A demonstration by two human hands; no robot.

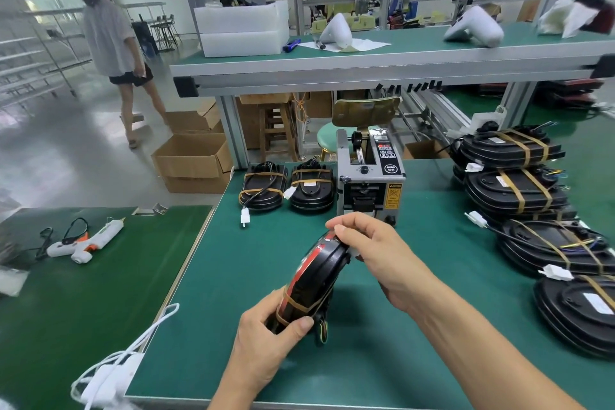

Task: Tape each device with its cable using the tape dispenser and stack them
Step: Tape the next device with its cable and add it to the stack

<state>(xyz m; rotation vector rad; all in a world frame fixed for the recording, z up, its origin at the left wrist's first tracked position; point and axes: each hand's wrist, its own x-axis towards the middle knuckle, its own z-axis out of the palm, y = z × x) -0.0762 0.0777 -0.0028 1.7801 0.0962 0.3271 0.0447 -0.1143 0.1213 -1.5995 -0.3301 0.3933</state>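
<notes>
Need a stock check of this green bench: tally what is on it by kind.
Black devices lying on the bench: 7, two on the left and five on the right
Black device held in the left hand and right hand: 1
Tape dispenser: 1
Total: 9

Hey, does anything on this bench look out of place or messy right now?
Mostly tidy. The stack of taped devices on the right sits staggered rather than squared, and one white plug trails loose off the left taped device beside the tape dispenser.
</notes>
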